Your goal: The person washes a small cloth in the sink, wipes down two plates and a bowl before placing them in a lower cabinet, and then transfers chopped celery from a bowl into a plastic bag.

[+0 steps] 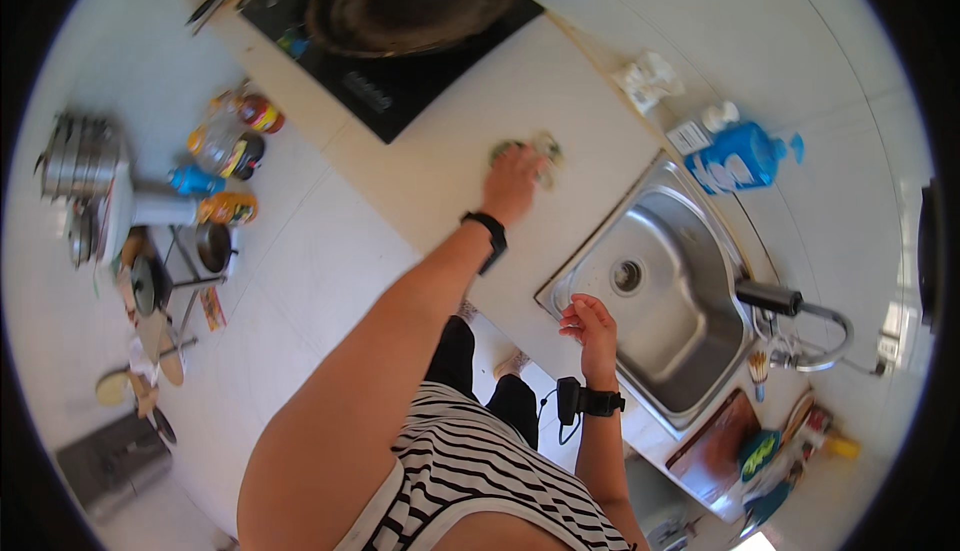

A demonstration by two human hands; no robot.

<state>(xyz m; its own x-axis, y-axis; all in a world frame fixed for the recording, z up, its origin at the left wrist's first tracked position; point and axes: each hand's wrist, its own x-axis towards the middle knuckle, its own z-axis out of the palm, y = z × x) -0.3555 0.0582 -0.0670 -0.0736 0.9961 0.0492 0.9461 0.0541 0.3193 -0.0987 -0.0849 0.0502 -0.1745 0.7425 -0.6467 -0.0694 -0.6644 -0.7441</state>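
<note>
My left hand (514, 176) lies palm down on a light, patterned cloth (551, 157) on the pale countertop (420, 168), between the cooktop and the sink. Hand and cloth are blurred, and the fingers cover part of the cloth. Over the near left rim of the stainless steel sink (660, 273), my right hand (591, 329) hovers with loosely curled fingers and holds nothing that I can see. Each wrist wears a black band; the right one carries a small black device with a cable.
A large dark pan (412, 3) rests on the black cooktop (375, 100). Behind the sink stand a blue pump bottle (739, 159), crumpled white plastic (649, 82) and a faucet (825, 337). A brown cutting board (716, 442) lies right of it. Bottles (229, 153) stand at far left.
</note>
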